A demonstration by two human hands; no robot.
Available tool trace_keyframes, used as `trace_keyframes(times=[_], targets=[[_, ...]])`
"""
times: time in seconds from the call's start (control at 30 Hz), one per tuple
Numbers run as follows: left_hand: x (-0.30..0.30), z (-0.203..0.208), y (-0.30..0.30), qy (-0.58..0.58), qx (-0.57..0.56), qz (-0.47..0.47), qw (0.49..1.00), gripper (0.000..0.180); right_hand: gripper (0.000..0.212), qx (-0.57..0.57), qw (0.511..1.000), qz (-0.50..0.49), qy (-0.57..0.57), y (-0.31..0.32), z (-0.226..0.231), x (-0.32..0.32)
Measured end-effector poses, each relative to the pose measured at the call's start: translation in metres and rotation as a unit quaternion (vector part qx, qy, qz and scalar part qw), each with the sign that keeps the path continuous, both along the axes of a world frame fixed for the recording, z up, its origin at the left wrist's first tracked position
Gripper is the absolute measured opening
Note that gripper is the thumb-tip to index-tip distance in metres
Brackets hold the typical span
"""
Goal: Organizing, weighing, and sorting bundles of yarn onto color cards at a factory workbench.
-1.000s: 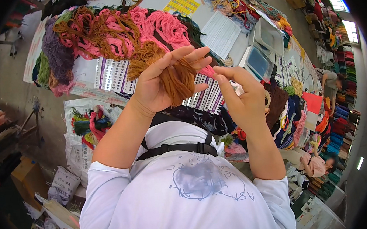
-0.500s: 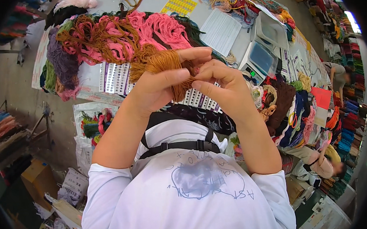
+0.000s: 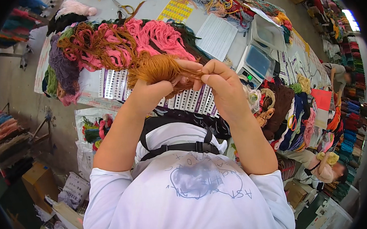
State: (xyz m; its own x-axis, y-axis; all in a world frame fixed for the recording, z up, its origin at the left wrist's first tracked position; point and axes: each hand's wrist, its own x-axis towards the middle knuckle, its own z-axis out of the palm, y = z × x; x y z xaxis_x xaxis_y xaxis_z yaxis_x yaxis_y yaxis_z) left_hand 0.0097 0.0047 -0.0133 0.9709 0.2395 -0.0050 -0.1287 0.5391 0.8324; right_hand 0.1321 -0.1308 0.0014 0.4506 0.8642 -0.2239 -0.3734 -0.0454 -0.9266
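At the left, thread in many colours hangs on a rack (image 3: pixel 8 131), and right of it a brown cardboard box (image 3: pixel 41 182) stands on the floor, its contents hidden. A pale plastic bag (image 3: pixel 84 157) by the table's near edge has small bundles of green, red and pink thread (image 3: pixel 93 131) at its upper part; whether they lie inside or on it cannot be told. On the table, purple yarn (image 3: pixel 61 59) lies at the left end of a long heap of pink yarn (image 3: pixel 161 37) crossed by brown strands. In front of this heap, above white punched strips (image 3: pixel 195 101), the person's left hand (image 3: pixel 150 93) is wrapped round a brown yarn bundle (image 3: pixel 157 68). The right hand (image 3: pixel 224 85), close by, pinches strands at the bundle's right end between thumb and fingers; whether the two hands touch is unclear. Farther right stands a scale (image 3: pixel 249 72) with a green-lit display and a clear plastic cover (image 3: pixel 268 33) on its far side. Nearer, dark brown yarn (image 3: pixel 279 108) hangs beside other coloured hanks, with a red card (image 3: pixel 321 99) to their right.
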Motion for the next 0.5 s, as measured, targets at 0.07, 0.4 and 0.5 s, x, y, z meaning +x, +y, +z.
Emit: trace_keyframes(times=[0.07,0.4,0.5], targets=[[0.003,-0.003,-0.001,-0.014,-0.030,0.029,0.999,0.061,0.002,-0.039,0.998,0.036,-0.040,0.001,0.002,0.004],[-0.041,-0.063,0.044,-0.055,-0.213,-0.181,0.959,0.019,0.016,0.092,0.965,-0.111,0.220,-0.079,-0.011,0.138],[-0.082,-0.049,0.084,-0.178,-0.324,-0.038,0.929,0.024,0.017,0.117,0.908,-0.249,0.317,-0.182,-0.038,0.216]])
